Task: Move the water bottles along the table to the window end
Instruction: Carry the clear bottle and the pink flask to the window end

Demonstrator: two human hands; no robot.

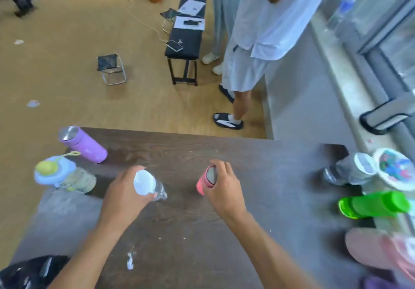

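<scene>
Both grips are clamped: our left hand [125, 190] on a clear bottle [149, 185], our right hand [224, 187] on a pink bottle [205, 182]. Both stand upright on the desk [190, 232]. The window end lies to our right, nearer the pink one.

A dark wood-grain table [179, 149] is carrying bottles at both ends. At its left end a purple bottle [84, 144] and a bottle with a pale blue lid [62, 176] are standing; mid-table, a clear bottle with a white cap [149, 185] and a pink bottle [205, 182] are being gripped from above. By the window end a grey clear bottle [350, 171], a green bottle [374, 204] and a large pink bottle [377, 249] are clustering. A white smear [130, 261] is lying near the front edge.
</scene>
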